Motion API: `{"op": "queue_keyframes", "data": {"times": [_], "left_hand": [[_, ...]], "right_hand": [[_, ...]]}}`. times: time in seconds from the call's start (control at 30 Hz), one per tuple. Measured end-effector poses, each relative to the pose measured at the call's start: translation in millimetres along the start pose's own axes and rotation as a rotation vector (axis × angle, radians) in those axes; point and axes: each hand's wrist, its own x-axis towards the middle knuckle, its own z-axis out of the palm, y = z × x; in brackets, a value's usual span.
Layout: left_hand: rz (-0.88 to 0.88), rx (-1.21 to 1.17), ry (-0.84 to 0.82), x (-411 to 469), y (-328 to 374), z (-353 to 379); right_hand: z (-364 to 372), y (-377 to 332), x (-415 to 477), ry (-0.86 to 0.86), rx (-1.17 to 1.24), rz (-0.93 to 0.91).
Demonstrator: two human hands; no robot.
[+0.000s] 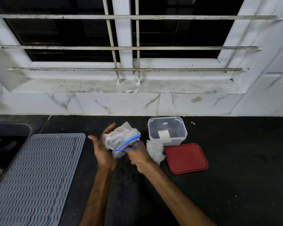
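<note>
A clear zip bag (121,137) with a blue seal strip and something pale inside is held above the dark counter (235,160). My left hand (103,152) supports it from the left with straight fingers pressed against its side. My right hand (138,154) grips the bag's blue-edged mouth from the right, fingers curled. A clear plastic box (167,130) stands open behind and to the right. Its red lid (186,158) lies flat in front of it. A small stack of empty clear bags (154,150) lies between my right hand and the lid.
A grey ribbed drying mat (36,176) covers the counter's left part. A dark sink (0,149) with a drain lies at the far left. A white marble-tiled wall (121,103) and a barred window (121,46) with a sill rise behind the counter.
</note>
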Motion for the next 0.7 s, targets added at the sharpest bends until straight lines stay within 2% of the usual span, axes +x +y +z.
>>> {"op": "queue_keyframes", "data": {"times": [0.1,0.17,0.23,0.27,0.33,0.37,0.47,0.63,0.7], "left_hand": [[-0.107,-0.031,0.099,-2.1,-10.8,-2.9],[-0.162,0.051,0.172,-2.7,-22.3,-14.1],[-0.280,0.024,0.221,-5.1,-29.0,-21.6],[-0.287,0.023,0.244,-2.7,-29.5,-23.3],[-0.177,-0.074,0.245,-5.6,-22.8,-28.3],[-0.190,-0.240,0.275,0.3,-23.2,-33.3],[-0.235,-0.413,0.237,6.1,-22.6,-36.7],[-0.221,-0.480,0.173,8.2,-26.9,-39.5],[-0.274,-0.357,0.205,3.0,-24.3,-31.6]], "right_hand": [[5.1,5.7,2.5,0.108,-0.163,-0.089],[4.8,5.1,1.0,0.117,-0.273,-0.148],[2.4,2.1,-3.3,0.093,-0.352,-0.209],[0.2,2.4,-4.4,0.083,-0.376,-0.231],[-1.3,-0.3,-6.1,0.068,-0.393,-0.249],[-1.3,-2.3,-6.0,0.072,-0.401,-0.255],[-2.0,-4.7,-4.0,0.140,-0.493,-0.312],[1.7,-13.4,-15.4,0.217,-0.848,-0.464],[4.3,-16.2,-18.9,0.206,-1.032,-0.477]]}}
